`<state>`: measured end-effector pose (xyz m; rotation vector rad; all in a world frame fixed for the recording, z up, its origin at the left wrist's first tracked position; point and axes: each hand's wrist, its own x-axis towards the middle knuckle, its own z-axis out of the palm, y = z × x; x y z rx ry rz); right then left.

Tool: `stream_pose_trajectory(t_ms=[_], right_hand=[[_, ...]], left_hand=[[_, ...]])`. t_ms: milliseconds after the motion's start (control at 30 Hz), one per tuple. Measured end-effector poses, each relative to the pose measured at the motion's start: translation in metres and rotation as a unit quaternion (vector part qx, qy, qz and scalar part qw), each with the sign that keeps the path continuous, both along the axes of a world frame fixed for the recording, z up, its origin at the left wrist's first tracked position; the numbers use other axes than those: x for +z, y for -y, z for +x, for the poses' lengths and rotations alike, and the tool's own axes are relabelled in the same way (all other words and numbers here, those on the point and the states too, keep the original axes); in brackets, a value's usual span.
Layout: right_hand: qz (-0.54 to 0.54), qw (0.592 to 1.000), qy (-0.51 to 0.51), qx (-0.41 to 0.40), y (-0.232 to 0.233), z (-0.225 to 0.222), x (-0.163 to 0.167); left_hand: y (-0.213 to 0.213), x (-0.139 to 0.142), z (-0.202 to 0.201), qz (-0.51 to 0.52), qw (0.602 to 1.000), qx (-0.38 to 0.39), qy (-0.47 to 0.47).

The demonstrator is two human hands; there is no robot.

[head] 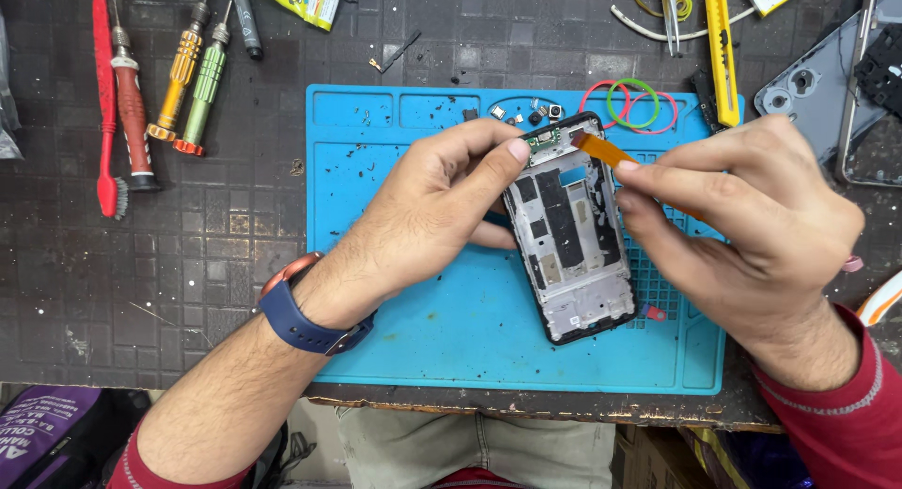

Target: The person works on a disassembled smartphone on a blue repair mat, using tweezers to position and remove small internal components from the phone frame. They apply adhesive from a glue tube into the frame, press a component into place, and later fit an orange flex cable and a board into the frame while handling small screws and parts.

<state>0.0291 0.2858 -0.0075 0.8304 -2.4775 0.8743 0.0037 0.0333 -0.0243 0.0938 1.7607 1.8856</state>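
Observation:
An opened phone frame [570,240] with its inner parts bare lies on a blue repair mat [423,292]. My left hand [432,198] grips the frame's left side, thumb pressed near a small green board [543,142] at the top. My right hand [742,226] pinches an orange pry tool [601,149] whose tip touches the frame's top right corner.
Several screwdrivers [188,76] and a red brush [105,104] lie at the left. Coloured rubber bands [631,104], small loose parts [526,113], a yellow cutter [721,47], tweezers [670,15] and a grey phone back cover [817,94] sit along the top and right.

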Motion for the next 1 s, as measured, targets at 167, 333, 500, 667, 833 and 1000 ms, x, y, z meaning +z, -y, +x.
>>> stream_pose_trajectory(t_ms=[167, 333, 500, 667, 833, 1000], right_hand=[[-0.088, 0.991, 0.094, 0.023, 0.016, 0.005, 0.005], [-0.074, 0.990, 0.113, 0.039, 0.026, 0.010, 0.006], [-0.061, 0.989, 0.128, 0.041, 0.027, 0.012, -0.004], [-0.065, 0.987, 0.137, 0.051, 0.026, 0.012, -0.013], [-0.046, 0.992, 0.107, 0.055, 0.027, 0.012, -0.016], [-0.028, 0.994, 0.094, 0.057, 0.028, 0.012, -0.017]], left_hand=[[-0.001, -0.003, 0.001, 0.028, 0.999, 0.002, 0.018], [-0.001, -0.005, -0.001, 0.026, 0.999, 0.009, 0.036], [-0.002, -0.006, -0.001, 0.060, 0.996, 0.025, 0.061], [0.000, -0.007, -0.002, 0.049, 0.996, 0.028, 0.066], [0.000, -0.008, -0.002, 0.052, 0.996, 0.029, 0.072], [-0.001, -0.008, -0.001, 0.047, 0.995, 0.034, 0.078]])
